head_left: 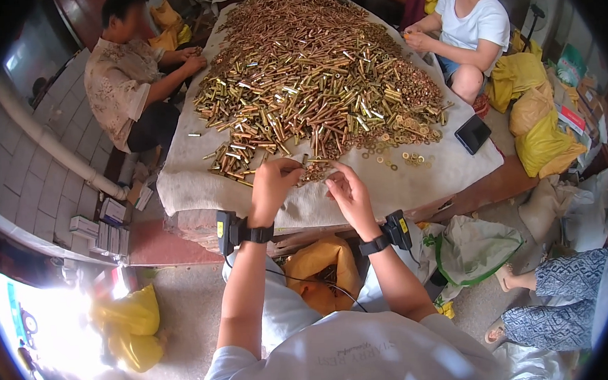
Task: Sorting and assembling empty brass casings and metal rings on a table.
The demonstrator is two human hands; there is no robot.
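Note:
A large heap of brass-coloured metal bolts and sleeves (298, 86) covers most of a cloth-topped table (401, 191). Both hands work at its near edge, beside a small cluster of nuts (313, 172). My left hand (273, 185) has its fingers pinched together at the left of this cluster; whatever is between the fingertips is too small to make out. To the right, my right hand (352, 195) reaches in with index finger and thumb apart, and no held part shows. Flat washers (415, 129) lie scattered farther right. Each wrist wears a strapped black device.
A dark phone (472, 135) lies at the table's right edge. An open orange sack (323, 276) holding parts stands between my legs. Co-workers sit along both table sides and its far end. Yellow sacks (548, 133) line the right; small boxes (101, 234) sit by the left wall.

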